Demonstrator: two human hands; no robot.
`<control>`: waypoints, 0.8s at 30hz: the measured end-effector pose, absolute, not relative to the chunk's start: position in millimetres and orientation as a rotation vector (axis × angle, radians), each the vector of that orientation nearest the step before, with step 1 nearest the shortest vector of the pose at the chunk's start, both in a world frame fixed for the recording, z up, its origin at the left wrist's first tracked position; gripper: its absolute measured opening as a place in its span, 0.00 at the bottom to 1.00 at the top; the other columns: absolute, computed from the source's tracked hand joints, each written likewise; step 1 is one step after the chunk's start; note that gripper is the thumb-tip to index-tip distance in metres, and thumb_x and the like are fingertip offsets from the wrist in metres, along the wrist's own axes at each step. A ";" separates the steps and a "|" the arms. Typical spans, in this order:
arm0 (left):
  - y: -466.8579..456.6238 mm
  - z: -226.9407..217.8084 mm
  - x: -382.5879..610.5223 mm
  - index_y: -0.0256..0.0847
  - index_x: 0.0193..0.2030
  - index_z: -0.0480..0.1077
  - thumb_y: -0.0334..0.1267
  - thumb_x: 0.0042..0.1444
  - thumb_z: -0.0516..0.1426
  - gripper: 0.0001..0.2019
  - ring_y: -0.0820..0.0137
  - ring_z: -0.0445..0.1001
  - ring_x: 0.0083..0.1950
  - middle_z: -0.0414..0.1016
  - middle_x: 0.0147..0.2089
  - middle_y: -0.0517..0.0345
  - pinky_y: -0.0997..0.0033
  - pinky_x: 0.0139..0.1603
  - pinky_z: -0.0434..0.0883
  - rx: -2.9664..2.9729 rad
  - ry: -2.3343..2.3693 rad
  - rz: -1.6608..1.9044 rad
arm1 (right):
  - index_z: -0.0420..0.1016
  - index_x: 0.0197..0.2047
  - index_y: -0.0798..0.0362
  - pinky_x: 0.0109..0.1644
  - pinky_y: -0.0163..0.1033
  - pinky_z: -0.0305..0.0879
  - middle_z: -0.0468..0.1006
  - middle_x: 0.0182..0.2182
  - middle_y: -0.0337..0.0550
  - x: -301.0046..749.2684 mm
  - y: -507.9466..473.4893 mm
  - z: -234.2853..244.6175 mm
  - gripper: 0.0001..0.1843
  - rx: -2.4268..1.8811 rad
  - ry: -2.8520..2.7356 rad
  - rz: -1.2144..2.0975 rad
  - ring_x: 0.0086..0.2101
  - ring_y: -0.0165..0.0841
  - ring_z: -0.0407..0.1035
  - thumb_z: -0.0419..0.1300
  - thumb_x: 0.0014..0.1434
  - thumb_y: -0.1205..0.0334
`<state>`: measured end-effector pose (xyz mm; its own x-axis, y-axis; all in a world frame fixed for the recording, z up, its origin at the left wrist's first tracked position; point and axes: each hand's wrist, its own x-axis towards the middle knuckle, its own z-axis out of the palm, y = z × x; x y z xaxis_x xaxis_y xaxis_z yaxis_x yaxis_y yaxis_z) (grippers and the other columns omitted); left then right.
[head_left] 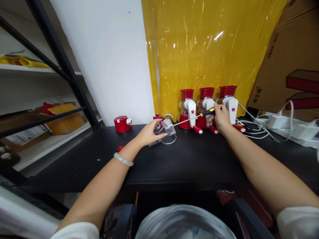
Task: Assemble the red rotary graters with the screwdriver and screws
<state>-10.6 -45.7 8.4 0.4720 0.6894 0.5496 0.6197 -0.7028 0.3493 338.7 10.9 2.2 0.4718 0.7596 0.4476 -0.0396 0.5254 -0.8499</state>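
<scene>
My left hand (pixel 151 132) grips a clear plastic housing (pixel 168 126) just above the black table, thumb in front and fingers behind. In my right hand (pixel 220 117) is a screwdriver (pixel 207 112) with a black and yellow handle. Its long metal shaft points left, and the tip reaches the clear housing's right side; whether it touches cannot be made out. Behind my left fingers shows a small red part (pixel 157 117), mostly hidden. A red round base (pixel 122 123) with a white fitting stands farther left. Near my left wrist lies a red piece (pixel 120 148), partly covered by the forearm.
Several red and white rotary graters (pixel 186 109) stand in a row behind my right hand. White cables (pixel 259 127) and a power strip (pixel 302 132) with plugs occupy the table's right end. A large cardboard box (pixel 286 59) leans there. A black-framed shelf (pixel 67 73) rises at left.
</scene>
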 end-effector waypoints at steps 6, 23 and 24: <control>-43.4 7.4 -11.8 0.44 0.64 0.60 0.50 0.54 0.64 0.33 0.54 0.70 0.63 0.68 0.64 0.43 0.47 0.64 0.66 2.603 1.176 1.027 | 0.66 0.39 0.48 0.15 0.34 0.61 0.72 0.23 0.34 340.6 12.2 0.0 0.15 -0.853 -0.873 0.725 0.17 0.31 0.69 0.51 0.58 0.46; -43.6 7.4 -12.6 0.37 0.66 0.57 0.51 0.57 0.62 0.35 0.55 0.67 0.64 0.65 0.66 0.42 0.53 0.66 0.65 2.627 1.208 0.954 | 0.66 0.35 0.49 0.13 0.30 0.57 0.66 0.15 0.31 336.0 1.4 8.6 0.09 -0.871 -0.895 0.712 0.13 0.25 0.60 0.58 0.60 0.53; -43.7 7.8 -12.4 0.37 0.66 0.57 0.50 0.57 0.61 0.35 0.55 0.67 0.64 0.65 0.66 0.42 0.53 0.66 0.65 2.630 1.206 0.953 | 0.66 0.34 0.49 0.13 0.29 0.57 0.65 0.15 0.30 335.6 1.7 7.9 0.09 -0.878 -0.891 0.699 0.12 0.25 0.59 0.58 0.60 0.53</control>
<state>-12.4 -43.7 7.8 0.4918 0.7121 0.5010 0.6522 -0.6825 0.3298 335.6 1.7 7.9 0.4612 0.8118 0.3583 -0.1539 0.4708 -0.8687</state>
